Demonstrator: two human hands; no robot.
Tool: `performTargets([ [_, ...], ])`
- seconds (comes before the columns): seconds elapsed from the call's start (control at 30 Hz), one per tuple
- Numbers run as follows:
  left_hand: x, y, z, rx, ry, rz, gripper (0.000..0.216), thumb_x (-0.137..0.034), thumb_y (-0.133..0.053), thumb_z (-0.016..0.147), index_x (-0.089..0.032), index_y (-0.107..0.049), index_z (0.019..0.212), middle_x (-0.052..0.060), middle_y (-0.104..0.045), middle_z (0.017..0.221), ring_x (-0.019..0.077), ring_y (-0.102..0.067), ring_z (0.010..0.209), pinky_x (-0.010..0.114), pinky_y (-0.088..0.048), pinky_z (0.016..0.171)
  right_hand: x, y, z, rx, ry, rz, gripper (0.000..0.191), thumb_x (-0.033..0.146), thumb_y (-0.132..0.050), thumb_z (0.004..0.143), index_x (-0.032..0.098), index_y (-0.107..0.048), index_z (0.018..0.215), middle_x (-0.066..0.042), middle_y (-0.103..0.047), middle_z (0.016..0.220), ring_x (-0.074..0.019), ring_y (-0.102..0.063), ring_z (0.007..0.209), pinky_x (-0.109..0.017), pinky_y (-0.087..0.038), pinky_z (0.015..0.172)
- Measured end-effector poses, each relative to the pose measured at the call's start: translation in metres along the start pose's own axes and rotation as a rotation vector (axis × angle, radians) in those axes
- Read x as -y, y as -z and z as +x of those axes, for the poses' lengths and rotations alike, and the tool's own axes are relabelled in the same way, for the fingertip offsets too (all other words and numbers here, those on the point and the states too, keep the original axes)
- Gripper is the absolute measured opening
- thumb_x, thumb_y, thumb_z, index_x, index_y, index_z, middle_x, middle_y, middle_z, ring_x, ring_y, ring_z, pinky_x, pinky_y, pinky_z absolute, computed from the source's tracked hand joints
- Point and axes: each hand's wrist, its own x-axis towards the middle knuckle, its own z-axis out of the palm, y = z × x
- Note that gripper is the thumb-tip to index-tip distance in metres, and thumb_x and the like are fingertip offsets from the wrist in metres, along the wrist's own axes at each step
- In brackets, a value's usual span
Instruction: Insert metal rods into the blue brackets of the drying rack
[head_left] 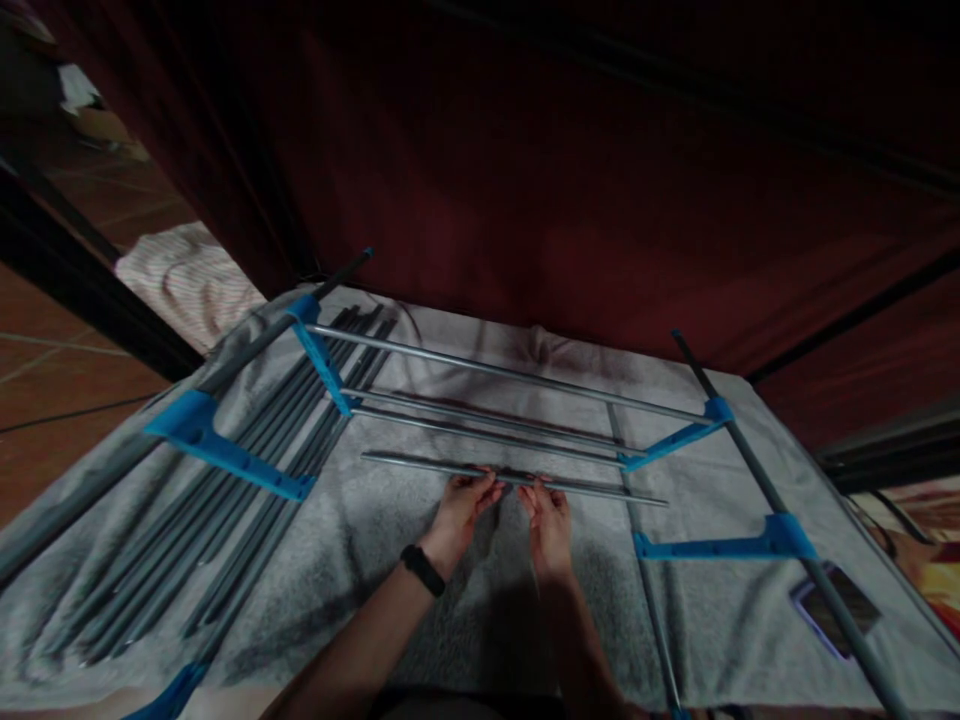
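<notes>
A thin grey metal tube (420, 463) runs crosswise in front of me, pinched near its middle by both hands. My left hand (466, 505), with a black band on the wrist, grips it just left of centre. Close beside it, my right hand (549, 515) has its fingers closed round the same tube. Around them stands a partly built rack frame, with blue plastic brackets (225, 450) on the left poles and a blue bracket (712, 545) on the right. Beyond my hands, crossbars (510, 374) join the far brackets.
Several loose grey tubes (247, 440) lie in a bundle on the left of the grey blanket (420, 580). A phone (836, 610) rests by the right pole. Dark red curtains (525, 180) hang behind, and a striped cloth (187, 275) lies beyond the left edge.
</notes>
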Motion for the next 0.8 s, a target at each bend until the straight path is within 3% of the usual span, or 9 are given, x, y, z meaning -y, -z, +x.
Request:
performTargets([
  [0.2, 0.008, 0.002, 0.000, 0.001, -0.019, -0.015, 0.020, -0.006, -0.088, 0.068, -0.015, -0.073, 0.076, 0.003, -0.074, 0.074, 0.0149, -0.073, 0.070, 0.024, -0.060, 0.070, 0.001, 0.008, -0.003, 0.049, 0.022, -0.009, 0.035, 0.038, -0.093, 0.065, 0.027, -0.073, 0.092, 0.002, -0.075, 0.099, -0.0173, -0.072, 0.097, -0.038, -0.058, 0.097],
  [0.47, 0.012, 0.005, -0.003, 0.067, -0.055, -0.019, 0.024, -0.013, -0.093, 0.066, -0.014, -0.073, 0.079, 0.004, -0.075, 0.077, 0.0150, -0.073, 0.073, 0.026, -0.060, 0.075, 0.001, 0.011, -0.004, 0.070, 0.024, -0.018, 0.030, 0.040, -0.090, 0.069, 0.028, -0.072, 0.090, 0.003, -0.075, 0.099, -0.0158, -0.071, 0.098, -0.036, -0.058, 0.098],
  [0.67, 0.010, 0.005, -0.006, 0.006, -0.033, -0.072, 0.022, -0.017, -0.091, 0.072, -0.015, -0.069, 0.077, 0.004, -0.073, 0.078, 0.0149, -0.073, 0.073, 0.025, -0.060, 0.072, 0.005, 0.015, -0.007, 0.059, -0.029, 0.016, 0.030, 0.041, -0.089, 0.072, 0.025, -0.067, 0.082, 0.003, -0.075, 0.091, -0.0166, -0.074, 0.091, -0.038, -0.058, 0.098],
  [0.8, 0.004, 0.007, -0.009, -0.045, -0.054, -0.071, 0.030, -0.026, -0.093, 0.071, -0.016, -0.066, 0.076, 0.004, -0.072, 0.076, 0.0163, -0.073, 0.072, 0.027, -0.059, 0.068, 0.006, 0.017, -0.006, 0.053, -0.042, 0.017, 0.031, 0.045, -0.088, 0.074, 0.024, -0.069, 0.088, 0.001, -0.077, 0.095, -0.0191, -0.075, 0.095, -0.042, -0.059, 0.101],
])
